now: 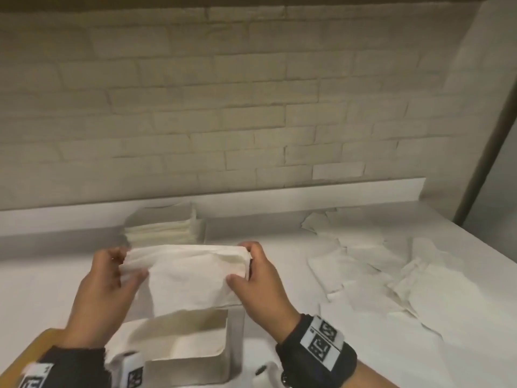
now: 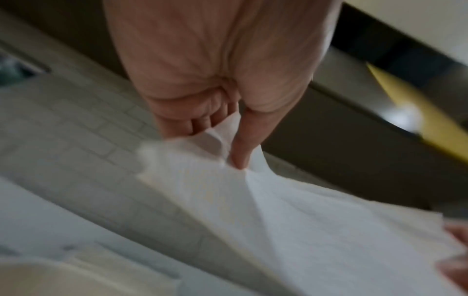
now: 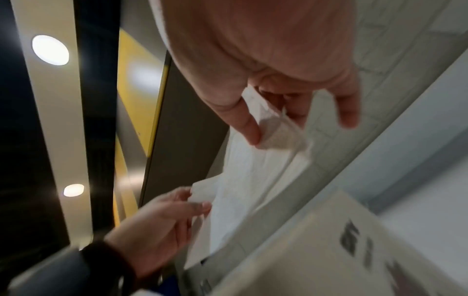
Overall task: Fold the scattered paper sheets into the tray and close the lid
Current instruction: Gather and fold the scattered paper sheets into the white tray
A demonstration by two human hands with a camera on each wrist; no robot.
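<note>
A white paper sheet (image 1: 190,278) hangs in the air between both hands, its top edge folded over towards me. My left hand (image 1: 126,266) pinches the sheet's left end between thumb and fingers, and my right hand (image 1: 244,264) pinches the right end the same way. In the left wrist view the left hand (image 2: 220,144) pinches the crumpled sheet (image 2: 291,210). The right wrist view shows the right hand (image 3: 273,124) pinching the sheet (image 3: 253,170). Below the sheet, an open white tray (image 1: 229,348) stands at the table's near edge. The sheet's lower edge hangs over its opening.
A stack of folded sheets (image 1: 162,233) stands at the back by the wall, against a white upright panel (image 1: 201,228). Several loose sheets (image 1: 377,273) lie scattered across the right of the white table (image 1: 42,289). A brick wall rises behind.
</note>
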